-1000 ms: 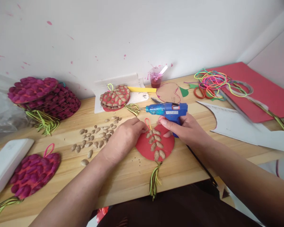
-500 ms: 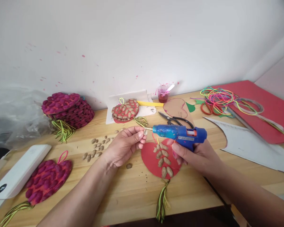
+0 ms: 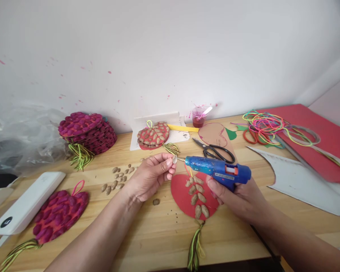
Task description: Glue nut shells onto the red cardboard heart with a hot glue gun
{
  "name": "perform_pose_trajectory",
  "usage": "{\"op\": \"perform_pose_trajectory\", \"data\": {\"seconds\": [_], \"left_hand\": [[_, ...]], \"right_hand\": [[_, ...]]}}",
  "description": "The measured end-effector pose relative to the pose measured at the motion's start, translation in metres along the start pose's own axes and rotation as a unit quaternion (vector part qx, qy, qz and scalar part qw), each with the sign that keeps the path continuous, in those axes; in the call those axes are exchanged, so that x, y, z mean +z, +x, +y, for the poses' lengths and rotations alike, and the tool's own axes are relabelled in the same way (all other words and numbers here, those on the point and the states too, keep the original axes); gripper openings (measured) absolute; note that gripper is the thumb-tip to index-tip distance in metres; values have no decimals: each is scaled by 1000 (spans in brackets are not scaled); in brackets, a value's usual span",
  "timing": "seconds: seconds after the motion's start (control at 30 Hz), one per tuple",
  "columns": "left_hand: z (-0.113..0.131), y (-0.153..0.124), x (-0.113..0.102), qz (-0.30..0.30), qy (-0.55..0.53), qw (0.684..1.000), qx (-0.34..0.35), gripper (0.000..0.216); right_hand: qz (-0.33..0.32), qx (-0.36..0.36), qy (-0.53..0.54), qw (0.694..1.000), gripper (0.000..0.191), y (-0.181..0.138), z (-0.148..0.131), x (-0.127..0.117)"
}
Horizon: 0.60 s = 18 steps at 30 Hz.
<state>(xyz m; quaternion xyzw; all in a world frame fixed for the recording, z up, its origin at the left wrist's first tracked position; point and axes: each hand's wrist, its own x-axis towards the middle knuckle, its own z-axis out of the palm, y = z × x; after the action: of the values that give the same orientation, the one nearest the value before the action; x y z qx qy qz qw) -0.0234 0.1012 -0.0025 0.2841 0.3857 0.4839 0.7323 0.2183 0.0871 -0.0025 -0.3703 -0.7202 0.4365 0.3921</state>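
Note:
My left hand [image 3: 151, 176] pinches a small peanut shell [image 3: 175, 159] between thumb and fingertips, raised above the wooden table [image 3: 232, 234]. My right hand [image 3: 240, 198] grips a blue hot glue gun [image 3: 218, 170] whose metal nozzle points left and touches the shell. Below them lies a red card heart [image 3: 183, 192] with several peanut shells [image 3: 198, 192] glued down its middle, a loop at the top and a green-yellow tassel [image 3: 195, 245] at the bottom.
Loose peanut shells [image 3: 117, 177] lie left of my left hand. Magenta-painted shell hearts sit in a stack [image 3: 86, 130] and singly [image 3: 59, 213]. Black scissors [image 3: 215, 151], a paint cup [image 3: 198, 117], coloured cords [image 3: 265, 126], red card [image 3: 325, 139], white paper [image 3: 297, 177] and a white box [image 3: 25, 206] surround the work.
My left hand rose from the red heart with a shell pinched in it. My right hand swung the glue gun's nozzle against that shell. The camera view tilted up slightly.

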Motion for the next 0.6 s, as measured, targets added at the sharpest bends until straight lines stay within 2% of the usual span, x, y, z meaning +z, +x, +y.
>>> {"op": "perform_pose_trajectory", "data": {"seconds": [0.6], "left_hand": [[-2,-1,1,-8,13,1000,16,24]], "right_hand": [[7,-29,-23,999,24,-1,7,1]]}}
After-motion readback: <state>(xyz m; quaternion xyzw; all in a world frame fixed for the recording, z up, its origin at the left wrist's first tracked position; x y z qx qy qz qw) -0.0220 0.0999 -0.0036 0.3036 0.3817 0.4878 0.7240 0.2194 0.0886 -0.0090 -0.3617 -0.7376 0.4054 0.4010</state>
